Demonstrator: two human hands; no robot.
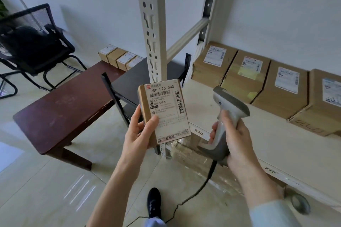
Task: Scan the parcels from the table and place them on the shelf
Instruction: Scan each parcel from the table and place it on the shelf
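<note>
**Parcel up for the scan, shelf waiting on the right**

Parcels are sitting in a row at the far end of the desk, four small boxes lined up against the wall, so by the look of it there is more work queued after this one. Moving right, the left hand is gripping the parcel from below and the side, thumb lying across the lower edge of the label, fingers wrapped behind. It is holding the box up in mid-air, label facing the camera, in front of the shelf upright and clear of both desk and shelf.

And what a tidy little box it is: slim brown cardboard, nearly the whole front taken by a white shipping label, big code printed across the top, one barcode beneath it and another running down the right edge.

Further right, the right hand is clutching the scanner by its handle, cable trailing down to the floor, head angled up and left towards the parcel. No beam is showing on the label, so I judge the scan is just being lined up.

Next move, then: bringing the scanner head square onto a barcode without the thumb masking it, then carrying the parcel over to the shelf, where larger boxes are standing along the back and bare board is lying open in front.
</note>
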